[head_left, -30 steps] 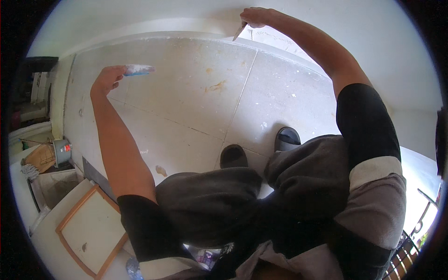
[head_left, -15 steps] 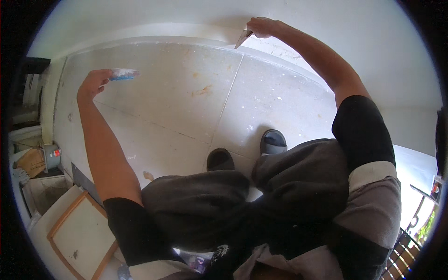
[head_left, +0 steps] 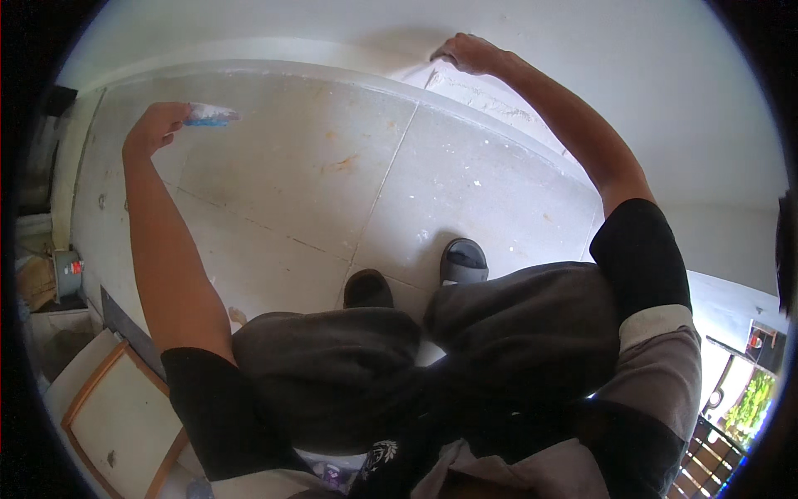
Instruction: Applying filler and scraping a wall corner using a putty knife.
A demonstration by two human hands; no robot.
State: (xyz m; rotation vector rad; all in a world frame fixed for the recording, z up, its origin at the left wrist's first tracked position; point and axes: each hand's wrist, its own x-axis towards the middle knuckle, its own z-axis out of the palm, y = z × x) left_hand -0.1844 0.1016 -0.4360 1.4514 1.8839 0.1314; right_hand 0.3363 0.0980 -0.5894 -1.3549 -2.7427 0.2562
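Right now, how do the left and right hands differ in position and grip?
Position: the left hand appears against the floor, while the right hand is up by the white wall, beside a rough patch.
Grip: the left hand plainly holds a flat blue-and-white object; what the right hand grips is hard to make out.
Shared: both have curled fingers and outstretched, bare forearms.

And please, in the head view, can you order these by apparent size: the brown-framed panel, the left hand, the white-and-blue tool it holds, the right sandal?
1. Brown-framed panel, though partly cut off.
2. Left hand and right sandal: about alike, so I leave them unranked.
3. White-and-blue tool.
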